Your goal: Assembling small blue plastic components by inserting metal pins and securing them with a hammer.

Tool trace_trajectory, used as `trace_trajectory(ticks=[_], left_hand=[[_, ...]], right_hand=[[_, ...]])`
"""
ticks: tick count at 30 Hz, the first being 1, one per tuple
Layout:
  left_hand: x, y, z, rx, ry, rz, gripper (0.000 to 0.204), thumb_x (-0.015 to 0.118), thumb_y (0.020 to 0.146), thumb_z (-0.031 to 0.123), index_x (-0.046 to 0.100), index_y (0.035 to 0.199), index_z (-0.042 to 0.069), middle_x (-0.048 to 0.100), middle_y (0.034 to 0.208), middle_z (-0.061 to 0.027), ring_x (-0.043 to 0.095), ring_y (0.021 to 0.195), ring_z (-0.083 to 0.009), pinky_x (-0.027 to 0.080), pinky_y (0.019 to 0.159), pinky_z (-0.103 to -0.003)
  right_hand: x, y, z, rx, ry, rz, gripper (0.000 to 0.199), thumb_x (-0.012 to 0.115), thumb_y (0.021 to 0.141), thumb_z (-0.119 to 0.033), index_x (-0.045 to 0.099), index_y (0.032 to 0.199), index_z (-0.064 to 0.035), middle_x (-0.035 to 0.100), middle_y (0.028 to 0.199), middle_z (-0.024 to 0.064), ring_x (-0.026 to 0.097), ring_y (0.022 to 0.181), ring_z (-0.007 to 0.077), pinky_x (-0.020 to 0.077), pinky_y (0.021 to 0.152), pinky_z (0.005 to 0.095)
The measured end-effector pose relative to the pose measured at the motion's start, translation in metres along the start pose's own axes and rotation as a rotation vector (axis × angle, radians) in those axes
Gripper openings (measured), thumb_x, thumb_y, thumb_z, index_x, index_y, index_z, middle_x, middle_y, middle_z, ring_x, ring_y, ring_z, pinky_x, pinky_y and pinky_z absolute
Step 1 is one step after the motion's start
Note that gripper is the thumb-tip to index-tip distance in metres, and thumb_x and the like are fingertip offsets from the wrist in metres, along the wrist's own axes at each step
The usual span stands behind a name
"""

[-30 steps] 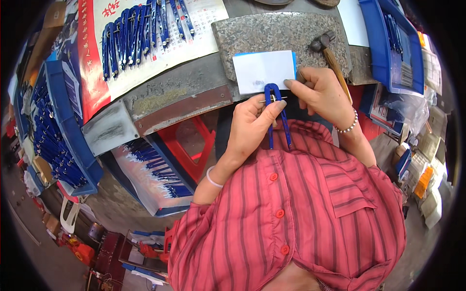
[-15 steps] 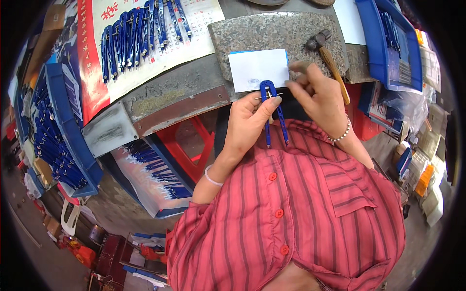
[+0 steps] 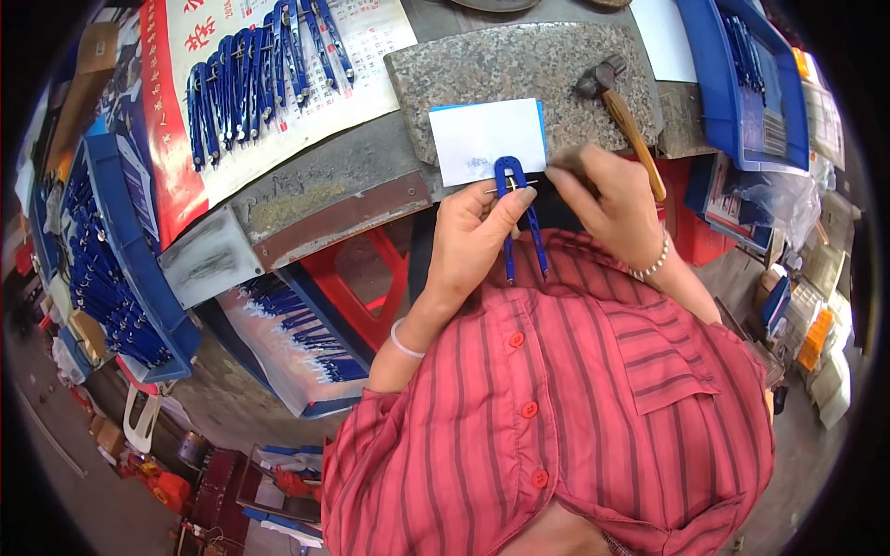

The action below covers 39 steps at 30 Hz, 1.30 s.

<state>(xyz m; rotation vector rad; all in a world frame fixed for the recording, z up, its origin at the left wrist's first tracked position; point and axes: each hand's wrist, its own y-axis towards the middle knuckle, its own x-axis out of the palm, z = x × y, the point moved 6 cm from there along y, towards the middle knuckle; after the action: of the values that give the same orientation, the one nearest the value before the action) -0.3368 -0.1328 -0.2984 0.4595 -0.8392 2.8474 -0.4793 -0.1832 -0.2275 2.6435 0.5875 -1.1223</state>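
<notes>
the blue compass (image 3: 535,232) is in my left hand (image 3: 459,243), pinched between thumb and fingers near the thin rod (image 3: 490,191) that crosses it, head away from me, legs toward my shirt (image 3: 445,398). i judge it light and stiff, its smooth legs perhaps slippery and the rod its delicate part; the arched head looks the surest place to grip. my right hand (image 3: 619,208) is near it, fingers bent and blurred, so i cannot tell if they hold anything. beyond, a white pad (image 3: 487,134) and a hammer (image 3: 632,134) lie on the stone slab (image 3: 519,65) on the tabletop (image 3: 324,171).
</notes>
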Motion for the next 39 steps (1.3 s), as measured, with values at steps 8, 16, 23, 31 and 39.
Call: trace_trajectory(ticks=[8, 16, 23, 31, 39], left_hand=[[0.0, 0.0, -0.004, 0.042, -0.017, 0.037, 0.022, 0.063, 0.092, 0.023, 0.064, 0.086, 0.001, 0.056, 0.066, 0.0037, 0.047, 0.059, -0.0018, 0.037, 0.052, -0.019], [0.001, -0.001, -0.005, 0.028, -0.015, 0.033, 0.017, 0.061, 0.093, 0.017, 0.065, 0.092, 0.0, 0.059, 0.071, 0.0035, 0.048, 0.062, -0.0015, 0.038, 0.055, -0.018], [0.0, -0.003, -0.002, 0.038, 0.018, 0.049, 0.017, 0.06, 0.094, 0.018, 0.066, 0.092, 0.002, 0.059, 0.071, 0.0053, 0.046, 0.058, -0.0004, 0.033, 0.05, -0.017], [0.001, -0.005, 0.004, -0.006, 0.097, 0.062, 0.018, 0.06, 0.094, 0.018, 0.063, 0.089, 0.001, 0.057, 0.068, 0.0048, 0.045, 0.059, -0.0009, 0.035, 0.051, -0.019], [0.0, -0.003, 0.004, 0.026, 0.097, 0.063, 0.019, 0.06, 0.094, 0.018, 0.063, 0.088, 0.001, 0.057, 0.069, 0.0049, 0.046, 0.06, -0.0012, 0.035, 0.052, -0.019]], right_hand=[[0.051, -0.041, 0.013, 0.708, 0.852, -0.46, 0.022, 0.059, 0.093, -0.018, 0.061, 0.083, 0.0014, 0.059, 0.063, 0.002, 0.053, 0.048, 0.0055, 0.0382, 0.043, 0.0206], [0.049, -0.039, 0.013, 0.691, 0.875, -0.44, 0.022, 0.06, 0.092, -0.016, 0.059, 0.078, 0.0004, 0.059, 0.062, 0.0028, 0.051, 0.046, 0.0052, 0.0366, 0.04, 0.0211], [0.049, -0.035, 0.012, 0.646, 0.853, -0.43, 0.024, 0.062, 0.09, -0.013, 0.055, 0.072, 0.0005, 0.057, 0.057, 0.0025, 0.051, 0.045, 0.0061, 0.0367, 0.039, 0.0231], [0.051, -0.034, 0.013, 0.656, 0.9, -0.417, 0.025, 0.063, 0.089, -0.014, 0.054, 0.07, 0.0005, 0.055, 0.055, 0.0021, 0.05, 0.045, 0.0059, 0.0365, 0.039, 0.0232], [0.048, -0.032, 0.015, 0.559, 0.765, -0.399, 0.029, 0.065, 0.085, -0.016, 0.051, 0.068, 0.0031, 0.051, 0.053, 0.0069, 0.048, 0.045, 0.0087, 0.0368, 0.042, 0.0288]])
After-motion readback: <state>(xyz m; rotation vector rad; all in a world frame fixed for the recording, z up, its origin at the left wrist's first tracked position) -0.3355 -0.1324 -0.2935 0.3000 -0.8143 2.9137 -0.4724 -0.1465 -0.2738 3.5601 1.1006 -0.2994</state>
